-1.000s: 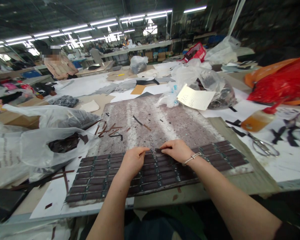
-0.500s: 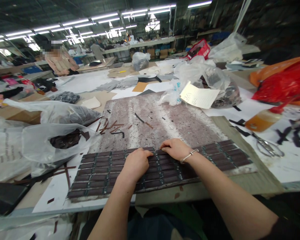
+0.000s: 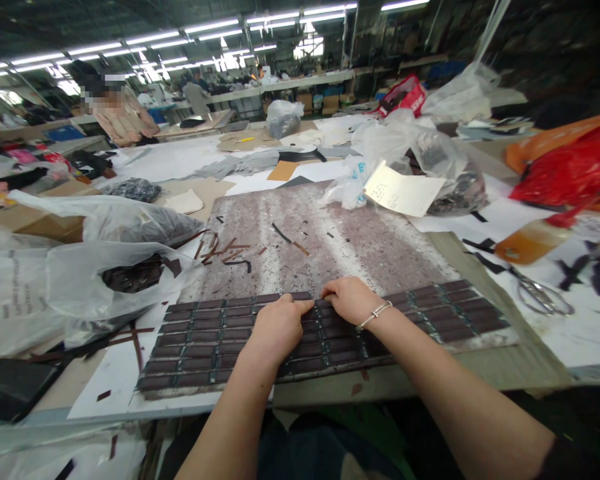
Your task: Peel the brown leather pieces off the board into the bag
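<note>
The brown pieces [image 3: 343, 341] lie in neat rows along the near edge of a big, dusty board [image 3: 380, 250], close to the person's body, probably so both arms can reach them without a stretch. The two hands are near each other but apart, with a small gap between them at the top row. The left hand [image 3: 280, 327] has its pointing finger out, with the tip on the top row, maybe to keep a piece flat and straight. The right hand [image 3: 349, 301] bends its fingers down onto the same row, just across the gap. I cannot tell if either hand pinches a piece, because the fingers hide what is under them. On the left, a clear bag [image 3: 75, 290] has its mouth facing the board, and dark bits [image 3: 135, 275] show inside, so they look easy to grab. The scissors [image 3: 543, 297] and a bottle [image 3: 535, 241] lie off to the right, likely to be out of the way but still near.
</note>
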`<control>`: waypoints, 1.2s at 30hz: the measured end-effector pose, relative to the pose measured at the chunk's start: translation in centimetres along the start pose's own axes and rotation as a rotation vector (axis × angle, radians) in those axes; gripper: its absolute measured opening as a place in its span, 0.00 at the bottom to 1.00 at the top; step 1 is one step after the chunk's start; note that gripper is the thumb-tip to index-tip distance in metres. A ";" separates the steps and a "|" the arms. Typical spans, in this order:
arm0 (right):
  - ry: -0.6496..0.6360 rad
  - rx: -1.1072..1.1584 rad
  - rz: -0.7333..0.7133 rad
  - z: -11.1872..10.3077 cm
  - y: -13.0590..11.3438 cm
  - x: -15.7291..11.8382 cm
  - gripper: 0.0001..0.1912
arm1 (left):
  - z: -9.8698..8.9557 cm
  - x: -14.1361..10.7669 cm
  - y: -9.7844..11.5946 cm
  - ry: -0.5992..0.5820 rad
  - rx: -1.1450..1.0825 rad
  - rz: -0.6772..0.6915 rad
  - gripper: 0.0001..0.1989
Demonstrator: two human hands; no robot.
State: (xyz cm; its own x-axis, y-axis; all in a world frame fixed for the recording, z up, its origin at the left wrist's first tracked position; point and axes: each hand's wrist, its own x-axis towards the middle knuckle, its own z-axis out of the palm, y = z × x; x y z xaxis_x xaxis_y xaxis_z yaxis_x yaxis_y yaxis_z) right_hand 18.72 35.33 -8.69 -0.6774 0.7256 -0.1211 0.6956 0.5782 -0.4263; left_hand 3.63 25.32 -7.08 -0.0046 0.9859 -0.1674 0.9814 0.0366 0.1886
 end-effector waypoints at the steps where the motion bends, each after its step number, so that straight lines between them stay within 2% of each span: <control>1: 0.001 -0.028 0.001 0.1 -0.2 0.0 0.14 | 0.1 0.0 0.1 -0.004 0.022 0.008 0.25; 5: 0.036 -0.143 -0.008 0.3 -0.7 -0.4 0.14 | 0.2 -0.1 0.4 -0.022 0.081 0.034 0.23; 9: 0.125 -0.232 0.008 -0.3 -0.4 -1.3 0.12 | 0.3 -0.1 0.5 -0.037 0.093 0.025 0.23; 11: 0.146 -0.264 -0.043 -0.8 -0.2 -2.0 0.13 | 0.3 -0.1 0.6 -0.041 0.083 0.020 0.23; 15: 0.072 -0.330 -0.178 -1.4 -0.1 -3.4 0.15 | 0.3 0.0 0.7 -0.033 0.070 0.017 0.22; 17: 0.041 -0.372 -0.175 -1.2 -0.5 -3.8 0.12 | 0.3 0.0 0.8 -0.035 0.064 0.003 0.22; 21: 0.062 -0.412 -0.128 -0.6 -1.3 -4.1 0.10 | 0.2 0.1 0.9 -0.055 0.048 -0.020 0.22; 25: 0.062 -0.344 -0.101 -0.5 -0.7 -3.9 0.12 | 0.3 0.3 0.4 -0.024 -0.059 -0.005 0.23; 28: 0.035 -0.207 -0.079 -0.7 0.4 -3.6 0.16 | 0.0 0.7 0.1 0.080 -0.457 -0.038 0.20; 31: 0.150 -0.034 -0.024 -0.9 0.8 -3.4 0.17 | -0.6 1.1 0.5 0.122 -1.166 -0.174 0.22; 33: 0.280 0.150 -0.009 -1.1 0.1 -3.4 0.15 | -0.7 1.5 1.0 0.116 -1.607 -0.237 0.24; 34: 0.304 0.266 -0.010 -1.1 -0.5 -3.4 0.14 | -0.7 1.7 1.2 0.115 -1.774 -0.258 0.25; 36: 0.253 0.515 -0.031 -1.1 -1.9 -3.5 0.16 | -0.3 2.1 1.5 0.128 -1.995 -0.322 0.25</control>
State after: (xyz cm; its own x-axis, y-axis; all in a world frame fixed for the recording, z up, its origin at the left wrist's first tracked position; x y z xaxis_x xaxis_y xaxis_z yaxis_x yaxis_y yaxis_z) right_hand 19.98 32.06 -6.48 -0.5729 0.8147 0.0897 0.4272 0.3902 -0.8156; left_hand 5.06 27.53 -6.85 -0.2001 0.9084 -0.3670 -0.5979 0.1836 0.7803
